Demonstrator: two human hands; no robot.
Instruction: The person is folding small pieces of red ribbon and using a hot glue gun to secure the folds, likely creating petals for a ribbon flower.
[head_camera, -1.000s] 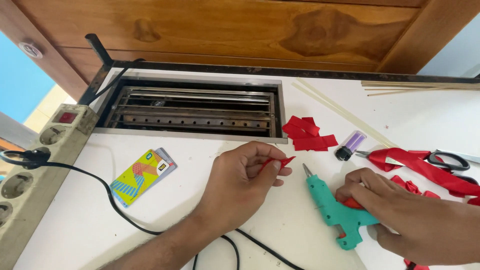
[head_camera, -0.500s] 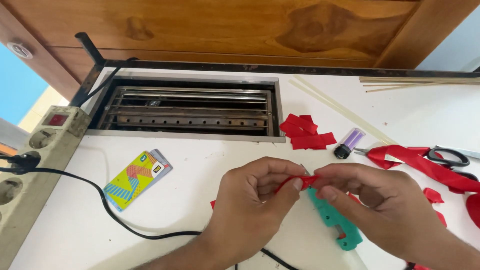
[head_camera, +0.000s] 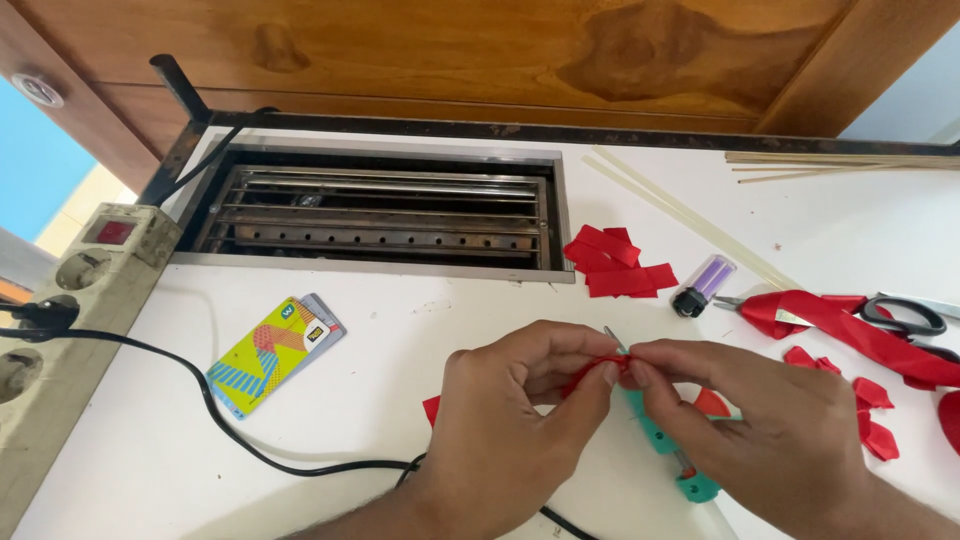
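My left hand (head_camera: 520, 420) and my right hand (head_camera: 760, 420) meet at the middle of the white table (head_camera: 380, 330), both pinching one small folded piece of red ribbon (head_camera: 603, 366) between thumbs and fingertips. Under the hands lies a teal glue gun (head_camera: 660, 440), its metal nozzle poking out behind the ribbon piece, its body mostly hidden by my right hand. Its black cord (head_camera: 230, 430) runs left to a power strip (head_camera: 70, 320).
A pile of cut red ribbon pieces (head_camera: 612, 262) and a purple lighter (head_camera: 703, 285) lie behind the hands. Scissors (head_camera: 900, 315) and a long red ribbon (head_camera: 850, 325) are at the right. Glue sticks (head_camera: 690, 220), colourful cards (head_camera: 270, 352) and a metal grill recess (head_camera: 375, 215) are also there.
My right hand left the glue gun on the table and came up to the left hand. Both hands now pinch the red ribbon piece together.
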